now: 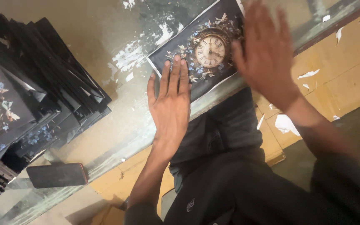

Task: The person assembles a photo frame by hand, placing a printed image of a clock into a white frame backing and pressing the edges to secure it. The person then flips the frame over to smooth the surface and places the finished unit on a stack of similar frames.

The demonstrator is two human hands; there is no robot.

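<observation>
Partly, blurred right hand [267,54] hides clock print's [201,54] corner.

Bare counter [105,58] is seen between the clock print [201,50] and the tall stack of dark prints [34,83]. A phone [57,175] lies below the stack.

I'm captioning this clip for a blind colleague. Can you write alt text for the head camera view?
Two bare hands press flat on a dark printed sheet showing an ornate clock among flowers, the left hand on its lower edge and the right hand on its right side. The sheet lies on a worn glass tabletop, with a stack of similar prints at left and a phone nearby.
</observation>
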